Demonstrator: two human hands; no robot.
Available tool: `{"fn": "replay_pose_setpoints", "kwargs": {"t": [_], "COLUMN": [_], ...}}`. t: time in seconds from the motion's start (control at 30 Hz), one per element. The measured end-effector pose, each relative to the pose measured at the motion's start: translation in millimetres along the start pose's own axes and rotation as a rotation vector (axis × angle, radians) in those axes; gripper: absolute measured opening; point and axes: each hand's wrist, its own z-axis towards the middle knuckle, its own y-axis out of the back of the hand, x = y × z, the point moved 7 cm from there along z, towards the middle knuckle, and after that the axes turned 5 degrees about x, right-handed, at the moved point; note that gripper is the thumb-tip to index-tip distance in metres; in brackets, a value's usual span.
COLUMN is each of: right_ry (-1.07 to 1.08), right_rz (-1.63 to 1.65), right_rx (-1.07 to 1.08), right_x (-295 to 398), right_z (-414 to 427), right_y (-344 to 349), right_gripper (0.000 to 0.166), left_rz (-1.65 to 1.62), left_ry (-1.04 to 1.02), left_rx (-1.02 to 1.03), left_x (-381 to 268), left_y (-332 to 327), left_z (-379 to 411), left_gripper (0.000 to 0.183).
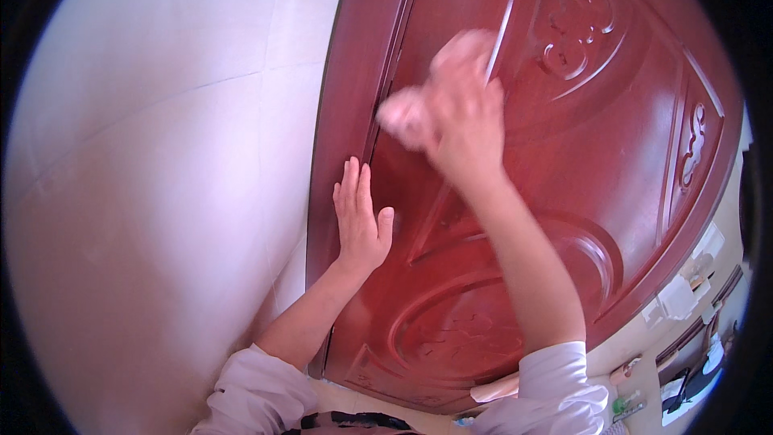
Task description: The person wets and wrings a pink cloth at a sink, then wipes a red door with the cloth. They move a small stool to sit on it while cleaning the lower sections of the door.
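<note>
A dark red, glossy panelled door (604, 175) with carved scrolls and raised moulding fills the middle and right. My right hand (468, 133) holds a pink cloth (410, 118) against or close to the upper door panel; motion blurs both. My left hand (362, 217) holds nothing. It lies flat at the seam between the door and its red frame (344, 103), fingers pointing up and thumb apart. Below my hands, an oval carved panel (465, 320) shows on the door.
Pale, large-tiled wall (163, 163) borders the frame on the left. Beyond the door's right edge are a white box-like object (676, 296), a green item (622, 405) and other small things. A strip of light floor (338, 396) shows below the door.
</note>
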Motion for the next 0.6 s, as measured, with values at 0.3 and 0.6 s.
{"fn": "replay_pose_setpoints", "kwargs": {"t": [0.3, 0.6], "right_ry": [0.429, -0.265], "right_rz": [0.048, -0.233], "right_rx": [0.345, -0.246], "right_x": [41, -166], "right_z": [-111, 20], "right_y": [-27, 99], "right_gripper": [0.031, 0.054], "left_rz": [0.002, 0.026], "left_ry": [-0.037, -0.153], "left_rx": [0.059, 0.098], "left_x": [-5, -47], "left_y": [-13, -14], "left_z": [-24, 16], "left_gripper": [0.063, 0.059]}}
